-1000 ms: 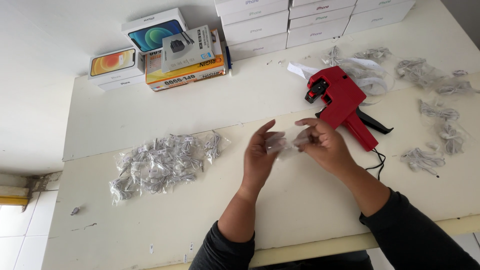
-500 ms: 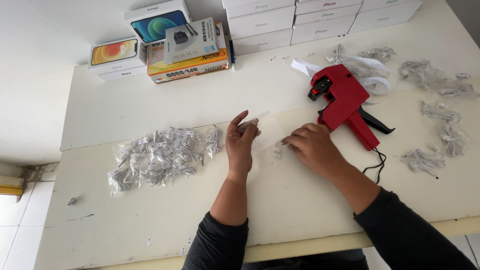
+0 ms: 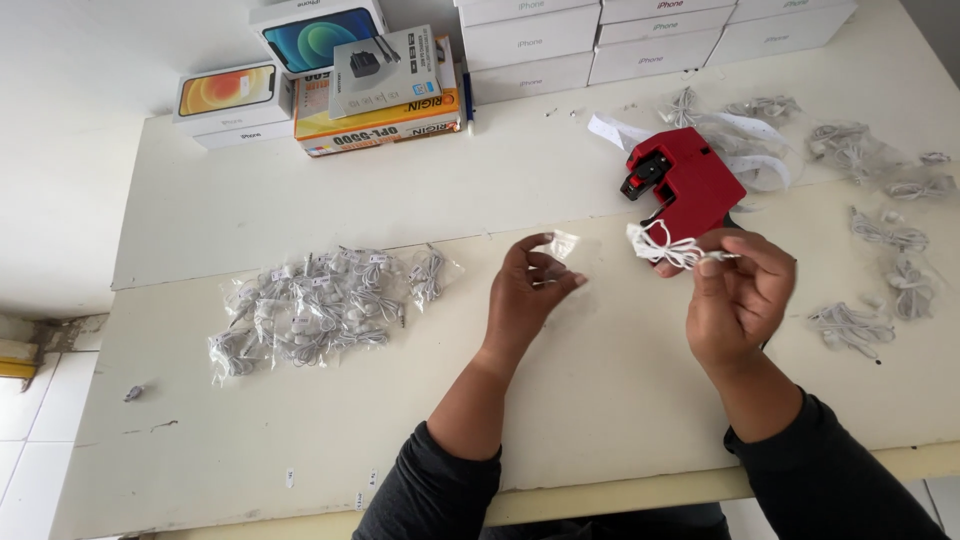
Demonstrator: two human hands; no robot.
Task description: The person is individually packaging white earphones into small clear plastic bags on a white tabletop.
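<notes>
Evidently the two hands work as a pair above the middle of the white tabletop (image 3: 600,400), each lifted clear of it so that what it holds hangs free. The right hand (image 3: 738,295) is curled closed, thumb and fingertips pinching a coiled white earphone cable (image 3: 662,247), which juts out to the left of the fingers in a small bundled loop. The left hand (image 3: 528,290) is half closed, its fingers bent in toward the thumb around a small clear plastic bag (image 3: 565,244) that stands up from the fingertips; whether the bag's mouth is open cannot be told. Cable and bag sit near each other but apart, with a gap of bare tabletop showing between them.

Just beyond the right hand lies a red price-label gun (image 3: 685,185), its handle partly hidden by that hand, with a white label strip (image 3: 745,150) trailing behind it. To the left rests a pile of bagged earphones (image 3: 320,310), kept together and well apart from the loose earphone bundles (image 3: 880,235) scattered at the right, so the two sorts stay separate. Along the far edge stand stacked white phone boxes (image 3: 600,45) and a few coloured boxes (image 3: 330,75), out of the way of the hands.
</notes>
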